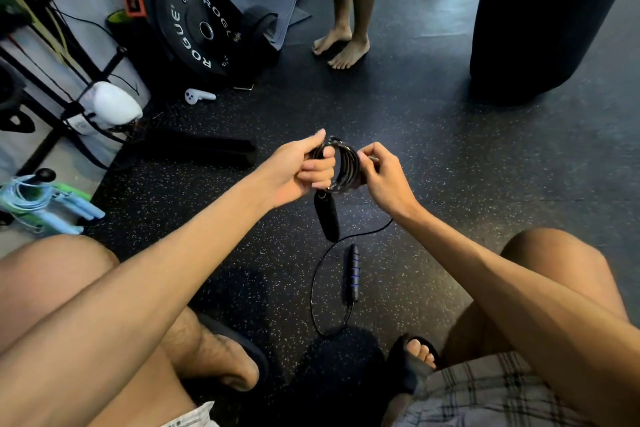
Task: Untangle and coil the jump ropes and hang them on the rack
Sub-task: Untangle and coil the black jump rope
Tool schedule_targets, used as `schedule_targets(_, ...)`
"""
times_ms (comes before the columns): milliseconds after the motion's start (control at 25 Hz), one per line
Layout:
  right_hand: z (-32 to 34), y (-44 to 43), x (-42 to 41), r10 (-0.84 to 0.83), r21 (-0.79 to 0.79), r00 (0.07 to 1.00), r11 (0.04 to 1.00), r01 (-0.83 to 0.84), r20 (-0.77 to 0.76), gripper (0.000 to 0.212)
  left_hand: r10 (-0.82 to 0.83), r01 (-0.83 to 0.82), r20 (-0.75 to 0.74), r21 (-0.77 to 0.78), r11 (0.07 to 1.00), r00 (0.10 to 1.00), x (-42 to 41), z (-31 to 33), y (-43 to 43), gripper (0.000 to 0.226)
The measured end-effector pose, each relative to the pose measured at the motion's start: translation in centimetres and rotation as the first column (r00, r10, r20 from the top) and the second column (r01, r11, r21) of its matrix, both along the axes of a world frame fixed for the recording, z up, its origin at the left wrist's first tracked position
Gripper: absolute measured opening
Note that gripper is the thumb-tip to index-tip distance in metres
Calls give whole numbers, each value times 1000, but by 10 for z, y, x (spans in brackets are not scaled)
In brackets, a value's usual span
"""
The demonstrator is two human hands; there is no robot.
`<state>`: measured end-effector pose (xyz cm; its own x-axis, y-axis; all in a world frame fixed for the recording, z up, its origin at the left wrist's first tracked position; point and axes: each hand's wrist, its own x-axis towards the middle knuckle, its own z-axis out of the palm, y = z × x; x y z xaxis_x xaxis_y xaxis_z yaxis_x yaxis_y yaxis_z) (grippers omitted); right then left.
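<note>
A black jump rope is wound into a small coil [346, 163] held in the air between my hands. My left hand [304, 168] grips the coil with its fingers through the loops. My right hand [382, 177] pinches the rope at the coil's right side. One black handle [327, 215] hangs below my left hand. The loose rope [317, 291] trails from my right hand down to the floor in a loop, ending at the other black handle with blue rings [351, 274]. A light blue jump rope [31, 203] hangs coiled on the black rack [52, 139] at the left.
A black Rogue weight plate [197, 28] leans at the back left, with a white controller [197, 95] on the floor beside it. Another person's bare feet [341, 47] stand ahead. A dark punching bag [540, 17] hangs at the right. My knees and sandals frame the speckled floor.
</note>
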<state>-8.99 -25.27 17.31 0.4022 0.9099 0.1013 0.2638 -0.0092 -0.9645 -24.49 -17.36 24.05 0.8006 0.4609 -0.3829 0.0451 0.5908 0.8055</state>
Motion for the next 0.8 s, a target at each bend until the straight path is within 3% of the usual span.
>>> schedule_targets(120,-6,-1,-3,93,-96,991,990,-102,-99,6,264,-254,119,-88,963,957,3,6,4,42)
schedule_targets(240,-12,-4,-5,174,-222,976,954,-200,-132,5,470,-463,147,-79,883,870,4,6,12,37)
schedule_targets(320,-16,-7,-7,229,-315,967,915,-253,-112,10,548,-553,145,-6,833,824,3,4,18,33)
schedule_targets(440,-16,-11,-8,271,-361,956,885,-294,-114,11,625,-628,93,229,744,775,-2,-4,25,29)
schedule_targets(520,-11,-10,-9,309,-306,949,899,-314,-65,11,642,-593,31,420,688,766,-5,-8,26,28)
schedule_targets(600,-7,-8,-9,369,-235,926,909,-343,77,15,644,-500,-44,590,634,764,-6,-12,25,27)
schedule_targets(720,-2,-9,-13,390,-141,863,921,-364,321,21,609,-341,-126,732,590,783,-8,-17,23,27)
schedule_targets(800,3,-12,-18,342,-56,857,936,-348,385,22,553,-200,-198,792,577,809,-7,-21,20,26)
